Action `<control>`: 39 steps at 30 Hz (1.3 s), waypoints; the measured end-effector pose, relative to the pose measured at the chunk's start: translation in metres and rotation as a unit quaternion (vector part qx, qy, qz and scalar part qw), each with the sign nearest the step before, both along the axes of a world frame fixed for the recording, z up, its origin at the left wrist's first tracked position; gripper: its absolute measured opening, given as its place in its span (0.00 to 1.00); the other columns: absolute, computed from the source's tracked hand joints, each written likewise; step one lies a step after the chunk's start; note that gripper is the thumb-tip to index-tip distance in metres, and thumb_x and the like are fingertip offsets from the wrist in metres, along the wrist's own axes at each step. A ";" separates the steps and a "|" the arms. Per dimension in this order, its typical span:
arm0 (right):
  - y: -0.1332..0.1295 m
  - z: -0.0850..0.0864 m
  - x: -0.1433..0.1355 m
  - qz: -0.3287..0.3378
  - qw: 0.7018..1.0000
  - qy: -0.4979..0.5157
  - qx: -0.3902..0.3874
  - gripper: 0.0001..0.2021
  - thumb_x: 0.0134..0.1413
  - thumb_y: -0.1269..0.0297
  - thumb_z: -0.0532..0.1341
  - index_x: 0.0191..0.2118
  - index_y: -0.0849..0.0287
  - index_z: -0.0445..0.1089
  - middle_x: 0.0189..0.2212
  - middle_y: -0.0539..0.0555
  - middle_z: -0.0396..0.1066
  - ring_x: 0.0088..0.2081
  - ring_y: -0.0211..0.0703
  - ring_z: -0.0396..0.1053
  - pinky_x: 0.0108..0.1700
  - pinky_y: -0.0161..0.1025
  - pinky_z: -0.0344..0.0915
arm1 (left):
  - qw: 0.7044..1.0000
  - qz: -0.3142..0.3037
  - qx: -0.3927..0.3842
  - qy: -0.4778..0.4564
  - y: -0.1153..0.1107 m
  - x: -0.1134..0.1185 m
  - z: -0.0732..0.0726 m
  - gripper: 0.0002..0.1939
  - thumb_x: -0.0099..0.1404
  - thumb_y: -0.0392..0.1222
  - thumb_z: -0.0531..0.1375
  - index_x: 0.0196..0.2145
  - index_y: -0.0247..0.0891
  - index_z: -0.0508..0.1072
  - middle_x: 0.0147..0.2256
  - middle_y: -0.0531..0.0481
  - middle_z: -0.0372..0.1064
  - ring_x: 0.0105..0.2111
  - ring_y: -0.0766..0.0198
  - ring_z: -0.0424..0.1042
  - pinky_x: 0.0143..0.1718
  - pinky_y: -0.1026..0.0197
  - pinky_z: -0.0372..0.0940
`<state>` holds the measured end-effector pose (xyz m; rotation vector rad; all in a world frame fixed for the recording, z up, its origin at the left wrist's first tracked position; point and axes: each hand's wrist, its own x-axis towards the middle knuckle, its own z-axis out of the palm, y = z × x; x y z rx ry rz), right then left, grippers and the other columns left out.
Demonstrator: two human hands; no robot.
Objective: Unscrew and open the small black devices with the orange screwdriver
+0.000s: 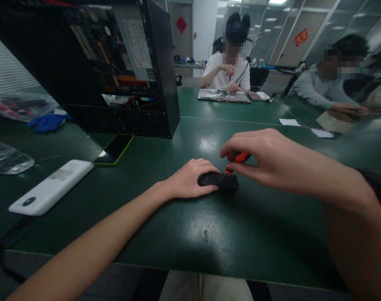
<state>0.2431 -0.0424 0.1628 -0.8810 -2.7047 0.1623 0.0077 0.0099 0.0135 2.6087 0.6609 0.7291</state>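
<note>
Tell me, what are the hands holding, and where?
The right hand grips an orange-handled screwdriver by its handle. The left hand presses on the small black device.

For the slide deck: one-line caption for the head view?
Left hand steadies a black device on the table; right hand holds a screwdriver.

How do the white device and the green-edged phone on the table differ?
The white device is pale and long, with a cable at its near end; the phone has a dark glossy screen in a green case and no cable showing. The white device lies nearer the table edge. Both lie flat, untouched.
</note>
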 end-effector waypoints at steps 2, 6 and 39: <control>-0.001 -0.001 -0.002 -0.003 1.000 -0.005 0.000 0.05 0.67 0.68 0.63 0.44 0.61 0.74 0.38 0.53 0.75 0.38 0.41 0.71 0.39 0.37 0.61 | 1.000 0.000 -0.001 0.001 0.000 0.000 0.000 0.20 0.68 0.50 0.68 0.53 0.41 0.75 0.50 0.45 0.77 0.51 0.50 0.74 0.53 0.49 0.64; -0.003 0.000 -0.006 -0.004 1.000 -0.011 0.001 0.07 0.70 0.66 0.60 0.43 0.62 0.74 0.36 0.53 0.73 0.36 0.41 0.68 0.38 0.38 0.59 | 1.000 0.000 -0.002 -0.002 0.001 0.000 -0.002 0.20 0.68 0.50 0.69 0.53 0.40 0.75 0.52 0.44 0.76 0.51 0.49 0.75 0.54 0.48 0.65; -0.011 0.003 -0.007 0.030 0.999 -0.014 -0.015 0.11 0.64 0.74 0.60 0.48 0.58 0.75 0.51 0.58 0.71 0.46 0.46 0.70 0.44 0.41 0.64 | 1.000 -0.002 -0.026 0.012 -0.002 -0.002 0.009 0.19 0.67 0.47 0.65 0.55 0.41 0.75 0.52 0.43 0.76 0.53 0.48 0.74 0.57 0.46 0.65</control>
